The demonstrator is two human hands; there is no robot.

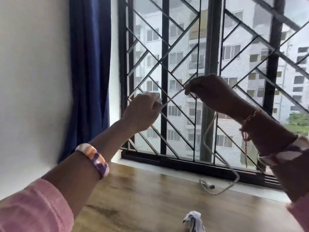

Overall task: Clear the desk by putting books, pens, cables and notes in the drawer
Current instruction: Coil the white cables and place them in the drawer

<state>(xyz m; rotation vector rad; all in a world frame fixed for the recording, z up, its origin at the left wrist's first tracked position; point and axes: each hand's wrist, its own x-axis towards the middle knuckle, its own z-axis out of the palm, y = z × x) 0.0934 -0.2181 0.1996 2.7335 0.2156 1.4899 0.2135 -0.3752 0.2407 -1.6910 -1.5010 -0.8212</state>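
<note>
A white cable [207, 143] is stretched between both raised hands in front of the window. My left hand [142, 111] grips one end of it, with a white plug-like piece showing at the fingers. My right hand [215, 94] pinches the cable further along. From the right hand the cable hangs down in a loop to the wooden desk [142, 195], where its far end with a small connector [208, 186] lies near the window sill.
A crumpled white and dark cloth [194, 221] lies at the desk's front edge. A black window grille [167, 64] stands right behind the hands. A blue curtain [90, 72] hangs at the left beside a white wall.
</note>
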